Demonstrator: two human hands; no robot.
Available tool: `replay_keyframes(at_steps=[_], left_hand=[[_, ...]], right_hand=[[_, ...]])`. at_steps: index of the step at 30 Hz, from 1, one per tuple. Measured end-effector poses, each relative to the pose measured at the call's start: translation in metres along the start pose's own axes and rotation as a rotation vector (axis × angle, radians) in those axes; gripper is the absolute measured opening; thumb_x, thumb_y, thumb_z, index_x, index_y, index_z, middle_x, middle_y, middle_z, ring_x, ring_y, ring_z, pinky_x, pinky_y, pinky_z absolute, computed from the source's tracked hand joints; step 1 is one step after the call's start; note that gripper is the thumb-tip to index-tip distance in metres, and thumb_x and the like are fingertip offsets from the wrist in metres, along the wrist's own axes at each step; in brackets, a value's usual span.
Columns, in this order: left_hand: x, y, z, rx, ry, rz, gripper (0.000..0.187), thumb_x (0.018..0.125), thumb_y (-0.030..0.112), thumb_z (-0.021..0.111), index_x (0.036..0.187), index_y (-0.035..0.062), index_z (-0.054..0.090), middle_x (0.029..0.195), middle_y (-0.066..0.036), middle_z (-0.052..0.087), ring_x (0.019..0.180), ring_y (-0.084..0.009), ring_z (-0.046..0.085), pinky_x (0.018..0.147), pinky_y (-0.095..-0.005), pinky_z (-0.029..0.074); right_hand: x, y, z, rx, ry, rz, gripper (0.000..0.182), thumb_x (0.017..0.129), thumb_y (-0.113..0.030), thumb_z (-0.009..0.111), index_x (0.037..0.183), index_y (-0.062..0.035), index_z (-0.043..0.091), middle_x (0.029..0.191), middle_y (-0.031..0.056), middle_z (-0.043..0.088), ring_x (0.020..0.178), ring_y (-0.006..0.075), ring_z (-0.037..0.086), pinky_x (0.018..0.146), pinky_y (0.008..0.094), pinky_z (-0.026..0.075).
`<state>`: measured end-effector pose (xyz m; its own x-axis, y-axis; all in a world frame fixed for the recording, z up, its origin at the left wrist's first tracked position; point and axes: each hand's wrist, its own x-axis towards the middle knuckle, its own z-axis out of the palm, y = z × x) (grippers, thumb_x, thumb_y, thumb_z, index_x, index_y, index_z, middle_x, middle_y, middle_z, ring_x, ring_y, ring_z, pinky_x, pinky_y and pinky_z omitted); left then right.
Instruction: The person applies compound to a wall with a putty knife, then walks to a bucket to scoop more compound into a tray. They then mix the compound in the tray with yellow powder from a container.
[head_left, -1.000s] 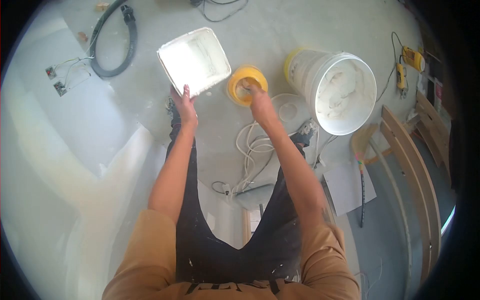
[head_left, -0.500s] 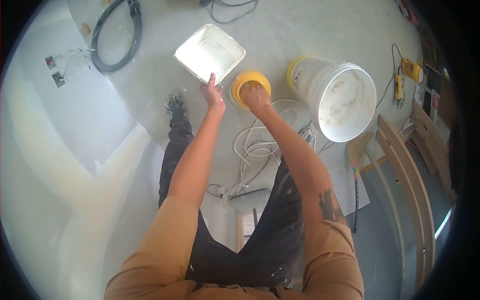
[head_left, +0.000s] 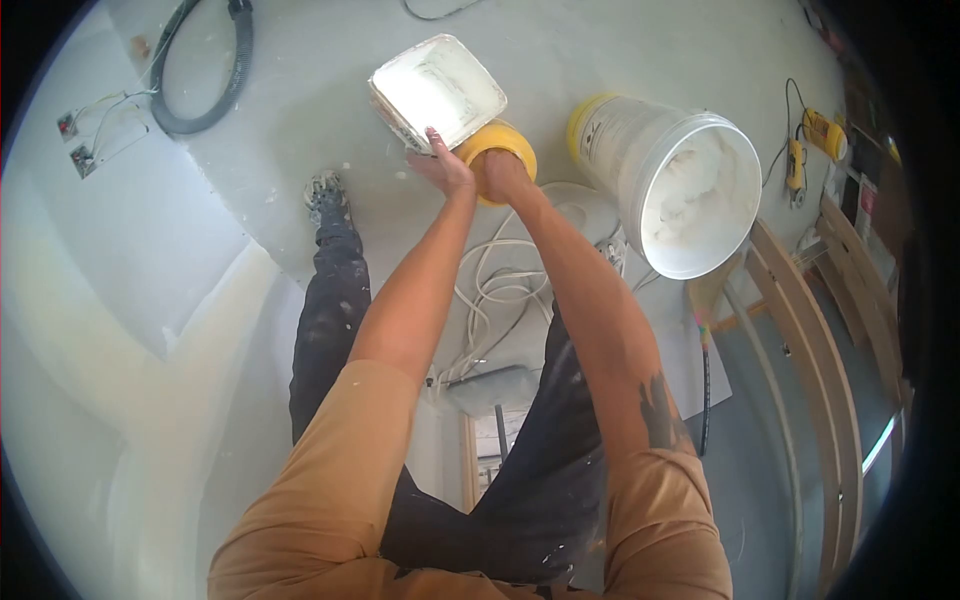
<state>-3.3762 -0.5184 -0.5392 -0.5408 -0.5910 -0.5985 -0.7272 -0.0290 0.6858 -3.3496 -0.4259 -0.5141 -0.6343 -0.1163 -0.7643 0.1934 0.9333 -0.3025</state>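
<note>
My left hand (head_left: 446,170) grips a white, square plastic tub (head_left: 462,95) by its near side, thumb at the rim and fingers underneath. The tub is tilted so its open inside faces me, and whitish residue coats it. Right beside it is a round yellow container (head_left: 518,143), partly overlapped by the tub's near corner. My right hand (head_left: 503,176) reaches into the yellow container's opening; its fingers are hidden inside, so their grip cannot be seen.
A large white bucket (head_left: 618,160) of white compound lies tipped or leans to the right. Coiled pale cable (head_left: 490,285) lies between my feet. A grey hose (head_left: 240,60), a brush (head_left: 705,300), wooden boards (head_left: 815,370) and a yellow tool (head_left: 797,165) surround the spot. Wires stick out of wall boxes (head_left: 83,160).
The tub in my left hand has moved right, up against the yellow container. My right hand sits deeper in the container's opening. The camera view has shifted slightly.
</note>
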Motion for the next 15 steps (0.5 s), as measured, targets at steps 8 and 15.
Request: replay_keyframes(at_steps=[8,15], left_hand=[[-0.047,-0.018,0.012,-0.032,-0.087,0.262,0.085,0.097,0.048,0.057,0.145,-0.0118,0.022,0.138,-0.027,0.036,0.131,-0.0387,0.042,0.109,-0.0457,0.037],[-0.102,-0.03,0.023,0.236,-0.253,0.606,0.078,0.098,0.04,0.056,0.144,-0.0126,0.023,0.141,-0.031,0.035,0.13,-0.0424,0.043,0.108,-0.0463,0.036]], right_hand=[[-0.036,0.042,0.042,0.659,0.327,0.014,0.043,0.08,-0.009,0.063,0.121,0.0028,0.06,0.127,0.0244,0.062,0.117,0.0348,0.06,0.099,0.0386,0.048],[-0.072,0.046,0.084,2.042,0.445,0.426,0.046,0.084,0.015,0.05,0.128,0.0025,0.054,0.123,0.0118,0.063,0.109,0.0245,0.062,0.092,0.0372,0.052]])
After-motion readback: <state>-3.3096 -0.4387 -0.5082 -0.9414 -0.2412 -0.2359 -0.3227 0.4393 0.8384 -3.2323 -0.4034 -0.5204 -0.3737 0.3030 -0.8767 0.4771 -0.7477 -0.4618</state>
